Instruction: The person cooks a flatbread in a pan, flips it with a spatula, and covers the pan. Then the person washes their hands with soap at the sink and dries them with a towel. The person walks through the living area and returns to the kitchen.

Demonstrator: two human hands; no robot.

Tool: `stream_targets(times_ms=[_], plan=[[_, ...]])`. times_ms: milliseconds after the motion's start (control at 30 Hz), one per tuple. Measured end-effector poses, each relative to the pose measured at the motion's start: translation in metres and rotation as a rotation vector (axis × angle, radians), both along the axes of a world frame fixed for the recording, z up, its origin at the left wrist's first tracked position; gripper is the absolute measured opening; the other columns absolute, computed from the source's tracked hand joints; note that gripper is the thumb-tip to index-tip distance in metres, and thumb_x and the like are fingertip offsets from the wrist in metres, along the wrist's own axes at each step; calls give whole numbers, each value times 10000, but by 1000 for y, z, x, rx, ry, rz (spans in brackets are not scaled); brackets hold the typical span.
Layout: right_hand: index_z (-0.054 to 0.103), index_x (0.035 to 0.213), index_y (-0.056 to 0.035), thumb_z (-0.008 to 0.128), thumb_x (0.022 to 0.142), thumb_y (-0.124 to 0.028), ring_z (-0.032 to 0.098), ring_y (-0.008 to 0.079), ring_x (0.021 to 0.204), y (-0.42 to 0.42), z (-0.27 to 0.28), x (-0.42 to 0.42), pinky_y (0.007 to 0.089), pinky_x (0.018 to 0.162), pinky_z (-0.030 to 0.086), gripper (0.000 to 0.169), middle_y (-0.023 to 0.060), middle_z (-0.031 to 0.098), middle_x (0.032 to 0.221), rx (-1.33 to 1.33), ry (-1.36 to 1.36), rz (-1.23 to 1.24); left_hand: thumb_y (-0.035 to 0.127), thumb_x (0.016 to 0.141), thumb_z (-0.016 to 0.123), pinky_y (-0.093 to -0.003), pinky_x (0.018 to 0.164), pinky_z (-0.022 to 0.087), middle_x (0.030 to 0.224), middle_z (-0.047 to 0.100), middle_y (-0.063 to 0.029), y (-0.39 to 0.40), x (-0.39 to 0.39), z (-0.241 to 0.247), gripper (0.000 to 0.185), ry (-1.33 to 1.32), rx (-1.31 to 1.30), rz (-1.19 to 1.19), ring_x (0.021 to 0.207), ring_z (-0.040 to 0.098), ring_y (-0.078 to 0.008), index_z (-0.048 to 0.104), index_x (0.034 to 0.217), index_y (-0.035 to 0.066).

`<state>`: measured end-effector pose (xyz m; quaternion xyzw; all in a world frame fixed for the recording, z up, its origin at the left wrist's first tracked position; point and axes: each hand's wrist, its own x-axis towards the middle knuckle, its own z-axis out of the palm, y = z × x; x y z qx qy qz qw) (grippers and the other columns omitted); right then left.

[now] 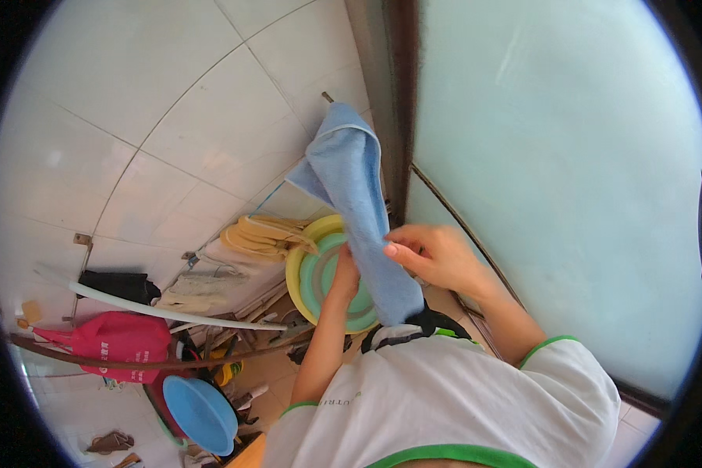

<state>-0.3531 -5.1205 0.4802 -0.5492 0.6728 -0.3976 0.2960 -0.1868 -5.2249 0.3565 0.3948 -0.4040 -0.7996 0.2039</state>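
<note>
A light blue towel (357,193) hangs from a metal hook (327,96) on the tiled wall and drapes down in folds towards me. My left hand (345,274) is at the towel's left side, in front of the basins, with its fingertips hidden by the cloth. At the towel's right edge is my right hand (436,254), its thumb and forefinger beside the fabric. Whether either hand grips the cloth cannot be made out. Below the towel, a pale green basin (322,266) sits inside a yellow basin (294,281).
Tan cloths (263,234) hang left of the basins. A frosted panel (550,175) in a dark frame (402,105) stands close on my right. A white curved pipe (169,313), a red bag (123,345) and a blue basin (200,415) are at lower left.
</note>
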Motion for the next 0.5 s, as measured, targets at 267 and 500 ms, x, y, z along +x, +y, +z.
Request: stream_targets(times_ms=[267, 500], plan=[[588, 1107, 2, 447, 940, -424, 610, 184, 809, -39, 69, 8, 314, 680, 506, 479, 129, 629, 1016, -497, -957, 126, 306, 939, 469, -382, 955, 438, 1251, 521, -93, 50, -30, 54, 427, 443, 258, 127, 1100, 528, -210, 436, 1303, 84], [374, 1373, -111, 388, 917, -550, 568, 240, 854, -110, 87, 64, 346, 632, 486, 633, 153, 479, 1303, -529, -2090, 976, 445, 956, 352, -460, 1048, 340, 1327, 471, -156, 59, -50, 109, 525, 596, 303, -232, 1225, 444, -302, 402, 1353, 105]])
